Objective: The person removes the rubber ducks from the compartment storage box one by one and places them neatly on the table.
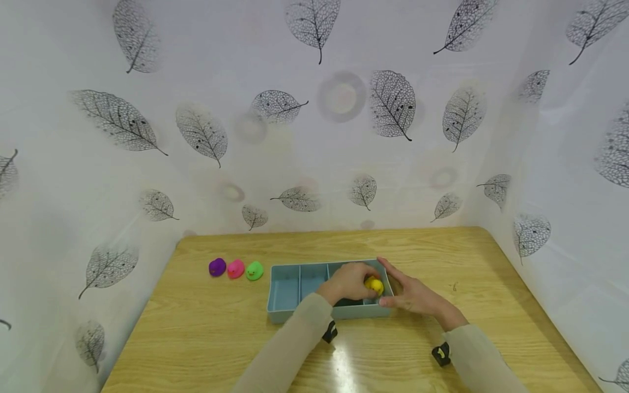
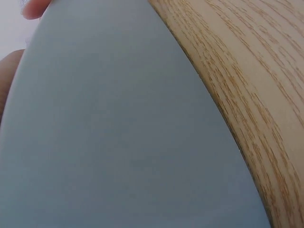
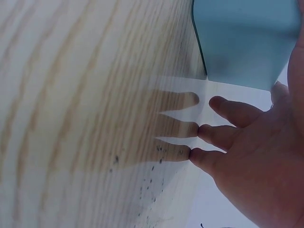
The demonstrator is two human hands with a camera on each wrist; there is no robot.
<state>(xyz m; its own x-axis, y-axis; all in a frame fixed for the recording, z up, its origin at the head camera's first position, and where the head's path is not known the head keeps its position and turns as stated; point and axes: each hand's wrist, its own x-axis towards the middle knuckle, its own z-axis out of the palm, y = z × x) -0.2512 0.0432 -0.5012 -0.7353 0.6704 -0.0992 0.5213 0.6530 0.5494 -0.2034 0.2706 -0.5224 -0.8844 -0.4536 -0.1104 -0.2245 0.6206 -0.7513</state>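
Observation:
My left hand (image 1: 351, 281) reaches into the rightmost compartment of a blue-grey divided box (image 1: 285, 295) and pinches a yellow rubber duck (image 1: 375, 286). My right hand (image 1: 413, 295) holds the box's right end, thumb at the front corner and index finger at the back corner. In the right wrist view, the other fingers (image 3: 221, 137) stretch down to the tabletop beside the box end (image 3: 247, 42). The box's outer wall (image 2: 118, 118) fills most of the left wrist view, with only bits of fingers (image 2: 9, 76) showing past its edge. Part of the duck is hidden by my left fingers.
On the wooden table (image 1: 196, 327), left of the box, a purple duck (image 1: 217, 267), a pink duck (image 1: 236, 268) and a green duck (image 1: 254, 271) form a row. A leaf-patterned white curtain (image 1: 334, 153) surrounds the table's back and sides. Black wrist cameras sit under both sleeves.

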